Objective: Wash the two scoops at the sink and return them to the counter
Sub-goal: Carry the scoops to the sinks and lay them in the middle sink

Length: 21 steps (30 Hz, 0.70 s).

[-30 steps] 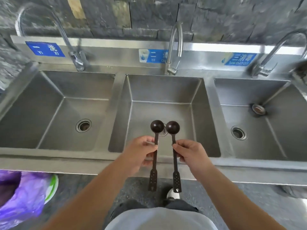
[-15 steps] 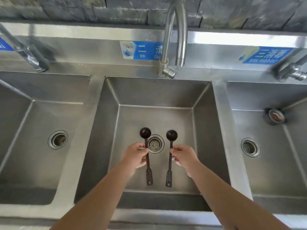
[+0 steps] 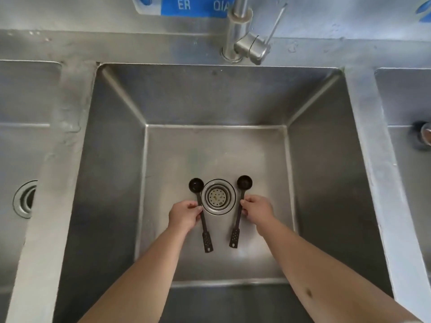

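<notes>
Two dark long-handled scoops are down in the middle steel sink basin point(image 3: 112, 173), one on each side of the round drain strainer point(image 3: 218, 197). My left hand point(image 3: 185, 216) grips the handle of the left scoop point(image 3: 202, 213), whose round bowl points away from me. My right hand point(image 3: 257, 210) pinches the handle of the right scoop point(image 3: 239, 213) in the same way. Both handles end in perforated flat tips toward me. Whether the scoops touch the basin floor I cannot tell.
The faucet base and lever point(image 3: 247, 40) stand on the back ledge above the middle basin, with no water running. A blue label point(image 3: 186, 5) is on the backsplash. Neighbouring basins lie left point(image 3: 23, 159) and right point(image 3: 405, 141), split off by steel dividers.
Both hands have gone from above the front rim down into the middle basin, spreading the scoops apart to either side of the drain. My head has leaned in closer over the sink.
</notes>
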Each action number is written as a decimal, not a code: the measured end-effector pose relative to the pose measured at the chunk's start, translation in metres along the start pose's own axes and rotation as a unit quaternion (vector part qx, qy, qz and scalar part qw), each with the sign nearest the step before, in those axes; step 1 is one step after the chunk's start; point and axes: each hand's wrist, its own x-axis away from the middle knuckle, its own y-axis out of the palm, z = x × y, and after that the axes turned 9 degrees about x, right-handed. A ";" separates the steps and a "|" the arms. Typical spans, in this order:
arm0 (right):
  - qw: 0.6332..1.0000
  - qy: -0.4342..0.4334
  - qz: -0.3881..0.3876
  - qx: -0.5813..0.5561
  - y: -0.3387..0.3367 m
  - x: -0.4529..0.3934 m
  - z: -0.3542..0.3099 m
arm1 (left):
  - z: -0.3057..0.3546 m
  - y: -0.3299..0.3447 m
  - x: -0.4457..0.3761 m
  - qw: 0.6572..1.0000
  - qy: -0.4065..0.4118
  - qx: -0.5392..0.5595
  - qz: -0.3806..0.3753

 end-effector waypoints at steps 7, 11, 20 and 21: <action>0.999 -0.001 0.002 0.037 0.007 -0.013 0.000 | -0.004 0.007 -0.021 0.998 0.039 -0.050 0.010; 0.997 -0.002 0.020 0.077 0.008 -0.019 -0.002 | -0.006 0.008 -0.028 0.998 0.030 -0.049 0.023; 0.974 -0.018 0.046 0.220 -0.021 0.016 -0.033 | 0.046 -0.019 0.013 0.993 0.038 -0.089 0.060; 0.977 -0.029 0.054 0.205 -0.028 0.025 -0.047 | 0.063 -0.023 0.022 0.993 0.059 -0.083 0.052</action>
